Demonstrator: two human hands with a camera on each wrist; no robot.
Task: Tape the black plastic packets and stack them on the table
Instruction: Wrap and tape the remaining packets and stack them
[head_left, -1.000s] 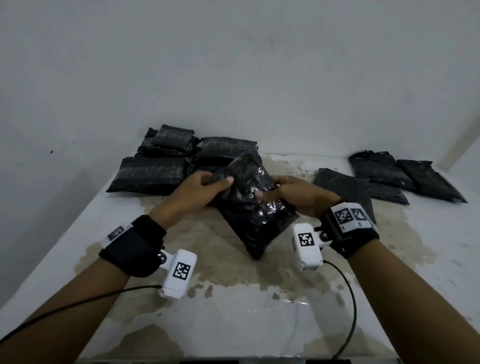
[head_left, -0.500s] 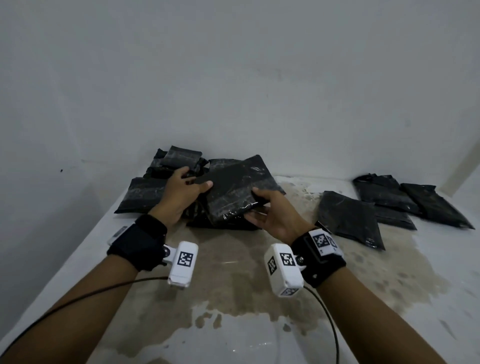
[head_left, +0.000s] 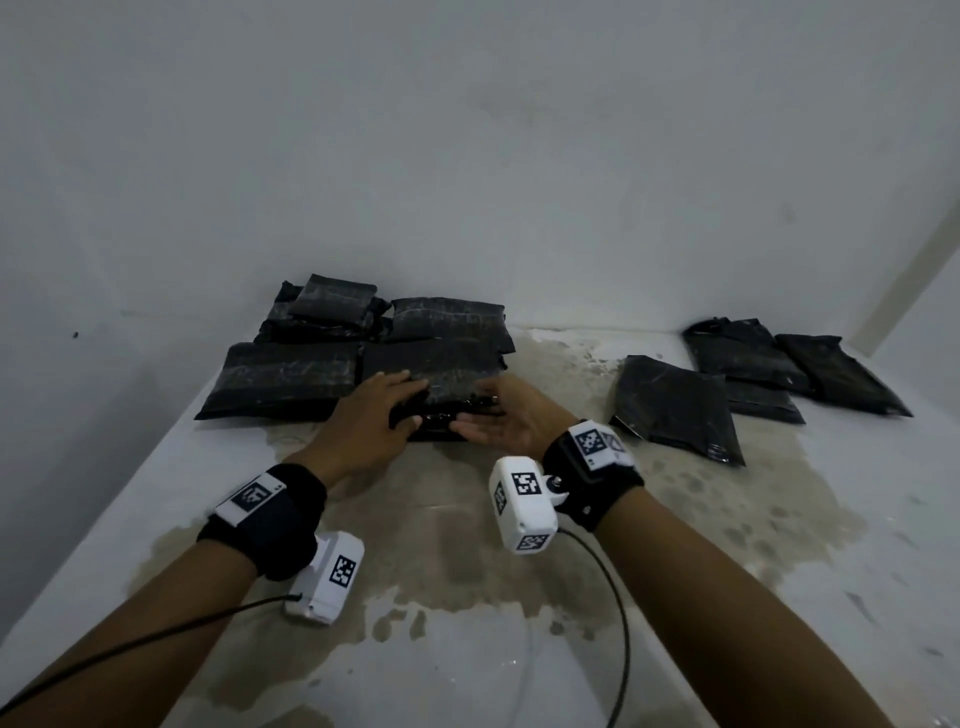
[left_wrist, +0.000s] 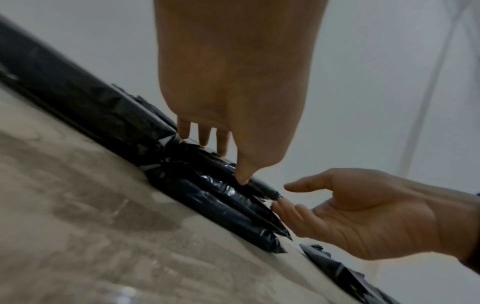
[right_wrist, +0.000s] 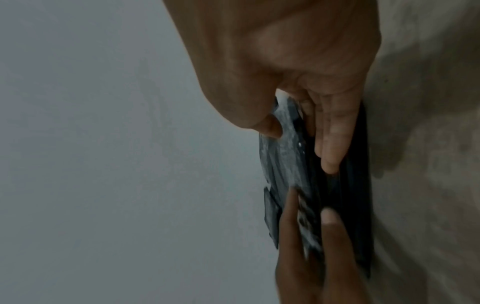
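A black plastic packet (head_left: 447, 371) with shiny tape on it lies flat on another packet at the front of the left pile. My left hand (head_left: 382, 408) rests on its top with straight fingers; in the left wrist view the left hand (left_wrist: 233, 102) touches the packet (left_wrist: 207, 185) with its fingertips and thumb tip. My right hand (head_left: 498, 421) lies palm up at the packet's near right corner, fingers relaxed. In the right wrist view the right hand (right_wrist: 298, 72) has its fingers against the packet's (right_wrist: 285, 156) edge, and the thumb is close to the top.
More stacked packets (head_left: 283, 374) sit left and behind, against the wall. Loose black packets (head_left: 675, 405) and others (head_left: 743, 353) lie at the right. The stained white table (head_left: 519, 571) stretches towards me; walls close off the back and left.
Both hands carried the packet from in front of me forward to the left pile and laid it down flat. Their hold on it has loosened into straight fingers.
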